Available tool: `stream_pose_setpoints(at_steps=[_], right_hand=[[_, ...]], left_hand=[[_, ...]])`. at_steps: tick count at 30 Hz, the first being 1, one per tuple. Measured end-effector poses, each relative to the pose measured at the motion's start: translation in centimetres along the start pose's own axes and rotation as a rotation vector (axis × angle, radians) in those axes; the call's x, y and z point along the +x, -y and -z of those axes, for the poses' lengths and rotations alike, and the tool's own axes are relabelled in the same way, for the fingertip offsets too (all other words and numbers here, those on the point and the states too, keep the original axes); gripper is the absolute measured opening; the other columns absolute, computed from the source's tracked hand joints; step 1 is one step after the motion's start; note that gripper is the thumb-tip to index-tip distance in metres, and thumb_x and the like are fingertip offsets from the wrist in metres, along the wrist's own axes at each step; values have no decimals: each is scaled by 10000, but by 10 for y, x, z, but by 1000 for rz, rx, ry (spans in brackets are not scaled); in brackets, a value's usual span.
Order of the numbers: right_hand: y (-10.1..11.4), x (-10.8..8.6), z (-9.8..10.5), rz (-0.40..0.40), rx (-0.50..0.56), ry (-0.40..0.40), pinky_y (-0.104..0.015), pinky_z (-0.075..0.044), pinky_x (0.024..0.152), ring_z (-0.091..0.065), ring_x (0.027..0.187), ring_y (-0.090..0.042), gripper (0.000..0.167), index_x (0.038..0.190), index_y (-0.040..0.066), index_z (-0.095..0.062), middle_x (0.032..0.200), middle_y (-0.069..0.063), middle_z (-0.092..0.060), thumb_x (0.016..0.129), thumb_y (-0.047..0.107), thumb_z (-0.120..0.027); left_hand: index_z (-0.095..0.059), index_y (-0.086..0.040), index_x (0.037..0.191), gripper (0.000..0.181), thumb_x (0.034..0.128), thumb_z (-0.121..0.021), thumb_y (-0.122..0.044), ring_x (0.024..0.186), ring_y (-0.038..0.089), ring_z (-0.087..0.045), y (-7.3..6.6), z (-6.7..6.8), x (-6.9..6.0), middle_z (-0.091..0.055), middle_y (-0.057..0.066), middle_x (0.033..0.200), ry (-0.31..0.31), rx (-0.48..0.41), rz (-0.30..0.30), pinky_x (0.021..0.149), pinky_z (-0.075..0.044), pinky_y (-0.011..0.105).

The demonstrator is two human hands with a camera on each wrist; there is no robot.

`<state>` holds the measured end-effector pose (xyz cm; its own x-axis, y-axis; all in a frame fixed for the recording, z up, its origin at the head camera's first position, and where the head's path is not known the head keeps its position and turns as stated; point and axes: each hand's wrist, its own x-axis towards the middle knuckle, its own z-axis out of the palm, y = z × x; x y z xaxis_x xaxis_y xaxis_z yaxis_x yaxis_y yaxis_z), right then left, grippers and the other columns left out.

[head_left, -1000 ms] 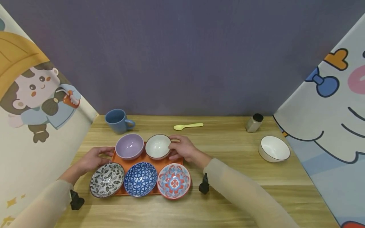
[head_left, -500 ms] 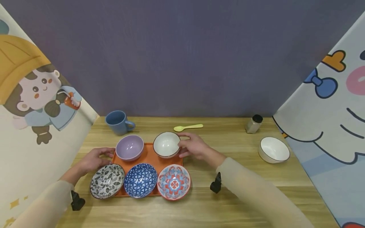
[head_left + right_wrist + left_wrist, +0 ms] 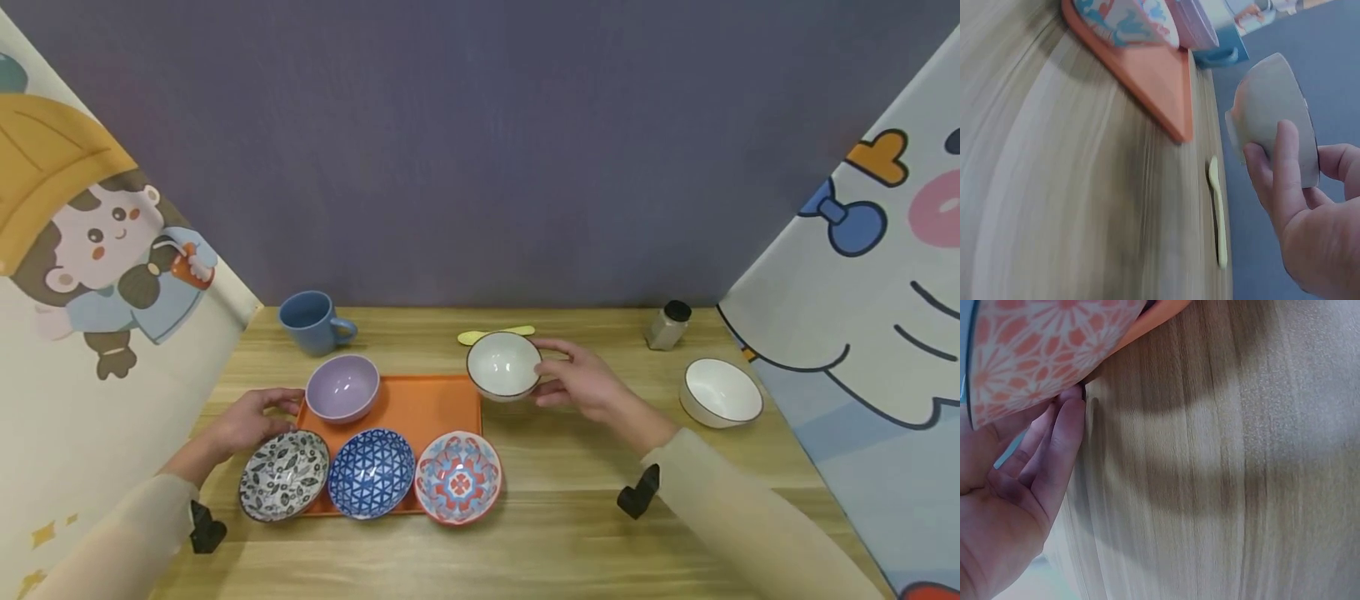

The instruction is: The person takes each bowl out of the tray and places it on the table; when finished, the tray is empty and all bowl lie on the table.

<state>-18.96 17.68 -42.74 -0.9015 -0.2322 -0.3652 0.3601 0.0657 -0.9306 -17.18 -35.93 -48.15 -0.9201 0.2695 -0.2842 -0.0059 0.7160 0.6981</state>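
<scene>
My right hand (image 3: 581,379) holds a white bowl with a dark rim (image 3: 503,367) by its right side, thumb at the rim and fingers under the outer wall. In the right wrist view this bowl (image 3: 1272,106) is off the table. My left hand (image 3: 251,421) is at the left edge of the orange tray (image 3: 431,402), fingers loosely bent and fingertips by the edge. A lilac bowl (image 3: 342,389), a black-and-white leaf bowl (image 3: 285,477), a blue triangle-patterned bowl (image 3: 372,473) and a red-and-blue bowl (image 3: 459,478) stand on the tray. A coral-patterned bowl wall (image 3: 1041,356) partly hides the left hand.
Behind the tray stands a blue mug (image 3: 309,322). A yellow spoon (image 3: 471,337) lies partly behind the held bowl. At the right are a black-lidded jar (image 3: 667,327) and another white bowl (image 3: 722,393). A dark wall (image 3: 480,167) closes off the back of the wooden table (image 3: 585,508).
My right hand has lifted the white bowl from the tray's back row and carried it right, past the tray's right edge. The left hand stays at the tray's left edge.
</scene>
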Motion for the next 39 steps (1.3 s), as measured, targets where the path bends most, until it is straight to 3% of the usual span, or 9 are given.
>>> stream_pose_setpoints(at_steps=[9,16,21,27,39], right_hand=[[-18,-29,52,57,-2,-87,-381,-624,789,-756,854,-238,663,1603,50,-307,1224,-255,-600,1005,83,-593],[-35,-45,81,100,1,-206,-371,-624,772,-766,835,-229,651,1606,80,-320,1160,-241,-616,1016,94,-593],[-43,-57,99,101,48,-296,-379,-620,783,-775,843,-258,656,1610,108,-332,1148,-179,-618,1018,119,-615],[-52,-66,113,116,132,-342,-390,-617,786,-778,846,-250,694,1623,77,-270,978,11,-714,1025,124,-619],[-72,-71,126,99,185,-397,-373,-615,795,-771,835,-220,665,1619,58,-256,1052,-4,-632,1033,72,-571]], left_hand=[[-510,66,1451,576,911,-690,-17,1170,378,-585,-2,0,-3,-681,181,1192,2,0,11,987,-498,526],[-510,56,1456,573,917,-687,-28,1176,369,-581,3,-2,-4,-677,161,1194,4,-4,11,978,-501,507],[-511,54,1457,577,921,-699,-48,1200,395,-576,1,-4,-4,-683,170,1200,2,-2,-5,1015,-477,572],[-513,57,1454,580,921,-707,-62,1232,434,-561,0,-2,-3,-691,179,1201,-15,13,-24,1045,-421,663],[-507,34,1471,585,930,-705,-72,1255,434,-544,2,-2,0,-683,178,1225,-10,-9,1,1056,-409,665]])
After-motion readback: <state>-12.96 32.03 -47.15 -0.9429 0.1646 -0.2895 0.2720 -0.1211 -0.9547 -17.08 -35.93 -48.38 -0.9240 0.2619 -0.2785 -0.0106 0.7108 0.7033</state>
